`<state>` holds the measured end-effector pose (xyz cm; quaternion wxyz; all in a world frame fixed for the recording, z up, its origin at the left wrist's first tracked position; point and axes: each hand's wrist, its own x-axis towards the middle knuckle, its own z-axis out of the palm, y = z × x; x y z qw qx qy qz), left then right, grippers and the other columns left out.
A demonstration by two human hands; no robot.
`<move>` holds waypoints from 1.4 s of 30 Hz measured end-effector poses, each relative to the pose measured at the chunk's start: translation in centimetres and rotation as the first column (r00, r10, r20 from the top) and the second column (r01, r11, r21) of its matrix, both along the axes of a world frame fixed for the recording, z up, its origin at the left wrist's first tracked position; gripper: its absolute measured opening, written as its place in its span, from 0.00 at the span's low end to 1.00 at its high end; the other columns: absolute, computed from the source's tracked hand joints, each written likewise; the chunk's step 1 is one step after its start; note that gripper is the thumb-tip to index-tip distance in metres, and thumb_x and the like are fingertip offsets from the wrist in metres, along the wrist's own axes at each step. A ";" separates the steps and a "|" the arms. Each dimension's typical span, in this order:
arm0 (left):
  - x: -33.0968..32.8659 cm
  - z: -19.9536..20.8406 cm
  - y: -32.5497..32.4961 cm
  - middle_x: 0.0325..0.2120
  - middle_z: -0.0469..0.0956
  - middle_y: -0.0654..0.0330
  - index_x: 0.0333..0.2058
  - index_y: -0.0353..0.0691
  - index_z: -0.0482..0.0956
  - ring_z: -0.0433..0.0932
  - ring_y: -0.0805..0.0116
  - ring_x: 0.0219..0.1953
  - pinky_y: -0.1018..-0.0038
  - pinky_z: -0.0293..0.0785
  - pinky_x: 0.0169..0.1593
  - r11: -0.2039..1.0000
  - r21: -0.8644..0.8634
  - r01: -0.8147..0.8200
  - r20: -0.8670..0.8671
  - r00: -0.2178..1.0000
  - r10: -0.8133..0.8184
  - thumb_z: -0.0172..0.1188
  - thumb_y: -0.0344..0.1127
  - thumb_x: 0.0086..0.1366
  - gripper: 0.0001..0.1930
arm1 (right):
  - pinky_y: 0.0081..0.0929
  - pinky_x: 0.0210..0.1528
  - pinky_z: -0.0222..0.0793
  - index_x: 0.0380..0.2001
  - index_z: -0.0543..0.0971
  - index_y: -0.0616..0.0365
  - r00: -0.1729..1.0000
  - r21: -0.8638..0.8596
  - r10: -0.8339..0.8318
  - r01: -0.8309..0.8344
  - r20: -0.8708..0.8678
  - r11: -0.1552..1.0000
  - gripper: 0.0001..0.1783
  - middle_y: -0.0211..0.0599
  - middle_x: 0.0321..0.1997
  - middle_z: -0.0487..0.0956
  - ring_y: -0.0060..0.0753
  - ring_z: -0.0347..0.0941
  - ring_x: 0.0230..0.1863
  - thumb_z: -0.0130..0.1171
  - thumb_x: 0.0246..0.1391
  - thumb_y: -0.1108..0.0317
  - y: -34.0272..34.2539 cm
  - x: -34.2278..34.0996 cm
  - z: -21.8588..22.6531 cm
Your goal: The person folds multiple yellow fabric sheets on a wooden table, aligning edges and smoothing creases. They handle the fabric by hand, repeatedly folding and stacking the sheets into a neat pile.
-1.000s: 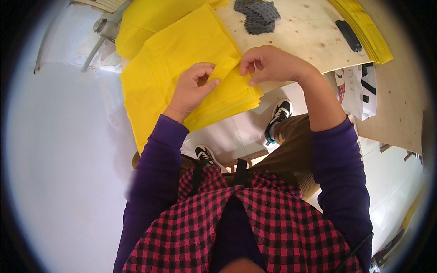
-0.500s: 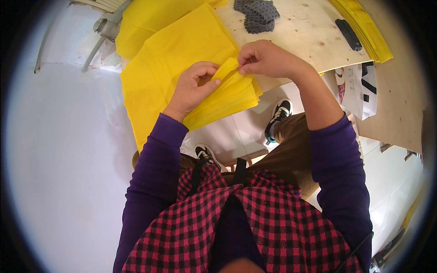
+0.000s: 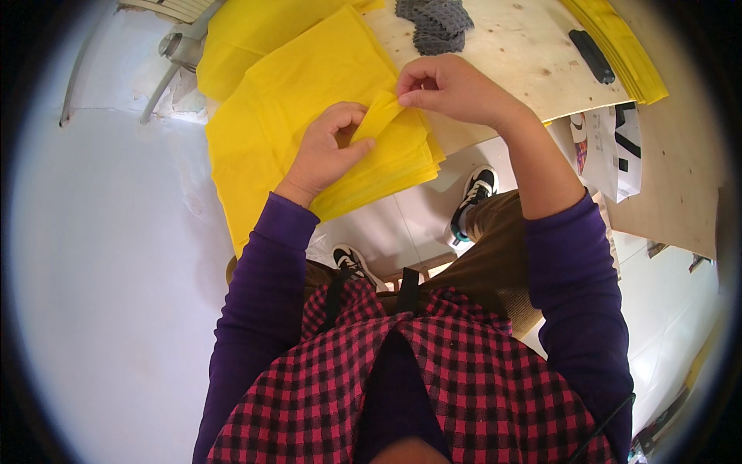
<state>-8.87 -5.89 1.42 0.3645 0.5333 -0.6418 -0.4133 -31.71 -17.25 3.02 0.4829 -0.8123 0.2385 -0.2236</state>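
Observation:
A stack of thin yellow fabric sheets [image 3: 286,108] lies over the table's near left edge, its layered edges showing at the near right side. My left hand [image 3: 325,155] rests on the stack with thumb and fingers curled around a raised fold of the top sheet. Thumb and forefinger of my right hand [image 3: 460,89] pinch the far end of that same fold. The other fingers of the right hand are curled in. What lies under my left palm is hidden.
A crumpled dark grey textured cloth [image 3: 437,25] lies at the far side of the wooden table [image 3: 510,58]. To the right are a black oblong object [image 3: 592,57] and a folded yellow fabric pile [image 3: 622,54]. A white printed bag [image 3: 607,151] stands below the table edge.
My right hand has moved slightly away from me and to the left, drawing the pinched end of the fold along. The left hand has barely shifted.

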 end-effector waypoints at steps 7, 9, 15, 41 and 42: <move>0.4 -0.8 -0.3 0.40 0.72 0.65 0.41 0.33 0.75 0.70 0.80 0.38 0.83 0.67 0.43 0.996 0.034 -0.081 -0.110 0.990 0.084 0.63 0.26 0.56 0.13 | 0.18 0.32 0.62 0.31 0.79 0.56 0.973 0.025 0.195 -0.194 -0.126 0.981 0.11 0.22 0.24 0.70 0.17 0.64 0.28 0.67 0.41 0.75 -0.1 -1.7 -0.2; 0.3 -0.8 -0.2 0.40 0.72 0.65 0.41 0.33 0.75 0.70 0.80 0.39 0.83 0.67 0.43 0.997 0.029 -0.071 -0.135 0.988 0.074 0.63 0.25 0.56 0.13 | 0.18 0.32 0.63 0.31 0.79 0.57 0.967 0.041 0.208 -0.204 -0.145 0.978 0.11 0.22 0.25 0.71 0.18 0.65 0.29 0.67 0.41 0.75 0.0 -1.2 -0.7; 0.3 -0.6 -0.2 0.39 0.73 0.64 0.41 0.33 0.75 0.71 0.78 0.40 0.81 0.68 0.44 0.999 0.007 -0.046 -0.132 0.990 0.046 0.62 0.24 0.57 0.13 | 0.19 0.35 0.66 0.30 0.80 0.61 0.975 0.096 0.177 -0.165 -0.131 0.982 0.07 0.26 0.26 0.75 0.19 0.68 0.30 0.66 0.45 0.75 -0.6 -0.6 -1.1; -0.1 -0.2 0.0 0.39 0.73 0.63 0.39 0.33 0.76 0.70 0.75 0.40 0.80 0.68 0.43 0.999 -0.034 -0.028 -0.132 0.991 0.023 0.65 0.28 0.57 0.12 | 0.18 0.33 0.66 0.31 0.77 0.63 0.997 -0.100 -0.029 0.035 0.069 0.994 0.06 0.25 0.24 0.76 0.16 0.67 0.28 0.60 0.54 0.70 0.4 0.8 -0.6; -0.1 -0.4 0.0 0.38 0.73 0.63 0.40 0.33 0.76 0.70 0.76 0.39 0.80 0.68 0.43 0.998 -0.037 -0.047 -0.130 0.991 0.042 0.65 0.28 0.57 0.13 | 0.18 0.33 0.66 0.31 0.77 0.63 0.993 -0.081 -0.046 0.054 0.107 0.995 0.06 0.25 0.24 0.76 0.16 0.68 0.28 0.60 0.53 0.71 0.5 0.9 -0.6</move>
